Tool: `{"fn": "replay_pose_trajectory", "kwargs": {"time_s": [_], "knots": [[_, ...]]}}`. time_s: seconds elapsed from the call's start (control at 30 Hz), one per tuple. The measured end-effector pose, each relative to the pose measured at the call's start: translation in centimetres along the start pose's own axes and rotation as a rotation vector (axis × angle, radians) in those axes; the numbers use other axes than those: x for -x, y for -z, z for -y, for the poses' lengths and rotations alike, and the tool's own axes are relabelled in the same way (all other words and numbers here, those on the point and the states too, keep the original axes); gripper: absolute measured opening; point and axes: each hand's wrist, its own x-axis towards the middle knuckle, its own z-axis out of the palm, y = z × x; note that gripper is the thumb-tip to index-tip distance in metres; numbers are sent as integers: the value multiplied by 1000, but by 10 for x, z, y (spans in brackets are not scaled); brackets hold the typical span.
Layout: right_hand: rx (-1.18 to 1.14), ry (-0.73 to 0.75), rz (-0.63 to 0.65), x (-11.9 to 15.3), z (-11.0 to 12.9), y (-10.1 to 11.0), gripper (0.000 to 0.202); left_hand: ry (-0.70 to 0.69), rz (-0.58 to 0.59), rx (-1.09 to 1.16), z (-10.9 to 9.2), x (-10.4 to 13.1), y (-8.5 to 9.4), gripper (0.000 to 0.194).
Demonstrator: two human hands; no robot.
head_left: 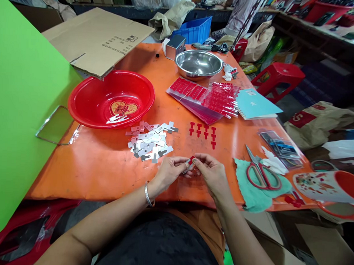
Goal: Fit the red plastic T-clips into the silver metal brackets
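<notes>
Near the table's front edge, my left hand [174, 169] pinches a small flat metal plate [188, 167]. My right hand [207, 167] meets it there, thumb and fingers closed on a red sticker [191, 159] at the plate's upper end. Fingers cover part of both pieces. Left of my hands lies a loose pile of slotted metal plates [151, 141]. Several red T-shaped stickers [206, 132] stand in short columns on the table beyond my hands. Sheets of red stickers [193, 92] lie farther back.
A red basin [138, 88] holding a few plates sits at the left, partly under a cardboard box [99, 39]. Behind is a steel bowl [199, 65]. Scissors [263, 175] rest on a green cloth [250, 202] at right, near a mug [318, 185] and a blue notebook [256, 102].
</notes>
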Motion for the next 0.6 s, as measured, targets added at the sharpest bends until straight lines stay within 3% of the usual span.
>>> {"fn": "replay_pose_trajectory", "kwargs": {"time_s": [0.07, 0.27, 0.37, 0.4, 0.5, 0.57, 0.6], "knots": [[13, -34, 66, 3, 3, 2, 34, 30, -12, 14, 1, 2, -1, 28], [-40, -25, 51, 7, 0, -2, 29, -33, 67, -98, 8, 3, 2, 28], [5, -25, 93, 5, -2, -3, 33, -92, 45, -280, -6, 3, 18, 27], [39, 3, 90, 3, -3, -2, 35, -142, -11, -370, -17, 4, 26, 27], [197, 169, 38, -2, -4, 1, 35, -430, -326, -678, -62, 6, 65, 32], [342, 283, 32, -6, -5, 0, 24, -656, -632, -887, -93, 7, 100, 31], [411, 329, 39, -7, -6, -3, 20, -682, -756, -1015, -106, 7, 119, 31]]}}
